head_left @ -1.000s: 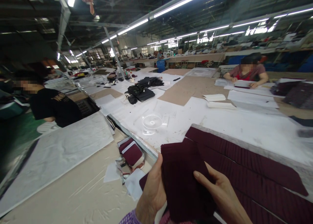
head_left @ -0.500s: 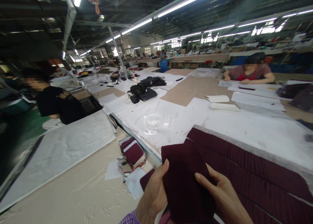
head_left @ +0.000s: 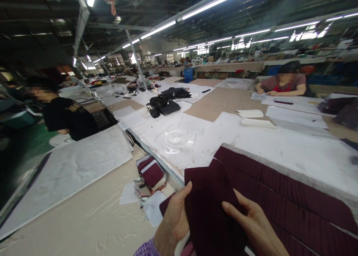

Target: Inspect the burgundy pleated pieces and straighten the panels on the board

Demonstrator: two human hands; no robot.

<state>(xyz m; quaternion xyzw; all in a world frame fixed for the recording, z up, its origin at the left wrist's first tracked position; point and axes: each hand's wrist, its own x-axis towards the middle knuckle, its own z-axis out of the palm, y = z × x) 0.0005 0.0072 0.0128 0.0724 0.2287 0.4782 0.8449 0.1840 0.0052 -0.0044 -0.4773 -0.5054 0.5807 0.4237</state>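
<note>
Dark maroon fabric pieces [head_left: 211,207] are held up between my two hands close to the table's near edge. My left hand [head_left: 175,218] grips their left edge, thumb on the front face and fingers behind. On the right side, my right hand [head_left: 251,218] pinches the fabric with the thumb in front; its other fingers are partly hidden. Just beyond and to the right lie long rows of overlapping maroon fabric panels [head_left: 279,185] on a grey sheet. Another maroon piece [head_left: 165,204] shows partly behind my left hand.
A small white fan [head_left: 176,139] rests on the white-covered table [head_left: 207,151]. Bundled maroon swatches [head_left: 152,173] lie on the beige cloth [head_left: 84,207] at left. Dark folded garments [head_left: 167,101] sit farther back. One person [head_left: 69,114] is at left, another [head_left: 288,82] at far right.
My hands and the maroon fabric are nearly unchanged, with only a slight shift of view. The person at far right has moved their hands a little.
</note>
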